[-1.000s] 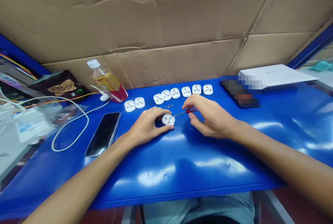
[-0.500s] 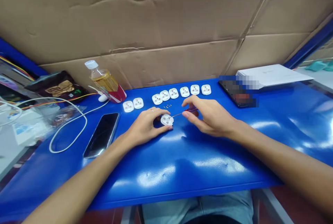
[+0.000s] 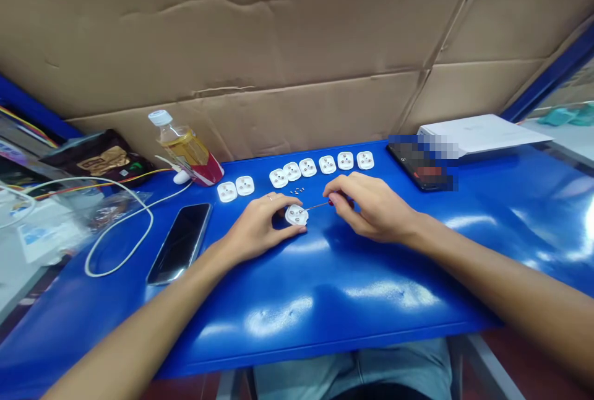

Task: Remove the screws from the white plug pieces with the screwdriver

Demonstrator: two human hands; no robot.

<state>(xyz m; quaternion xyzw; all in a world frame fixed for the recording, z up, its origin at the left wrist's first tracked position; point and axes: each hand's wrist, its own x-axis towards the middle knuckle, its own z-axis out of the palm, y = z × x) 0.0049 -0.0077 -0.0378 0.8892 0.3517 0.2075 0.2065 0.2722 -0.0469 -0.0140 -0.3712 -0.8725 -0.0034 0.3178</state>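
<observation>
White plug base [image 3: 297, 215], red-handled screwdriver [image 3: 320, 205]

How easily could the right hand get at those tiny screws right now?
Fairly easily, it seems: the right hand is near the tiny screws, with only blue table between, though it holds a screwdriver.

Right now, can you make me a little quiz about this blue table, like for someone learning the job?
1. True or false: the left hand touches the round white plastic piece.
2. Fill in the gap: the right hand holds a thin ____ with a red handle.
3. What lies on the blue table just above the round piece, below the row of white pieces?
A) a spoon
B) tiny screws
C) a coin

Key: 1 true; 2 screwdriver; 3 B
</observation>
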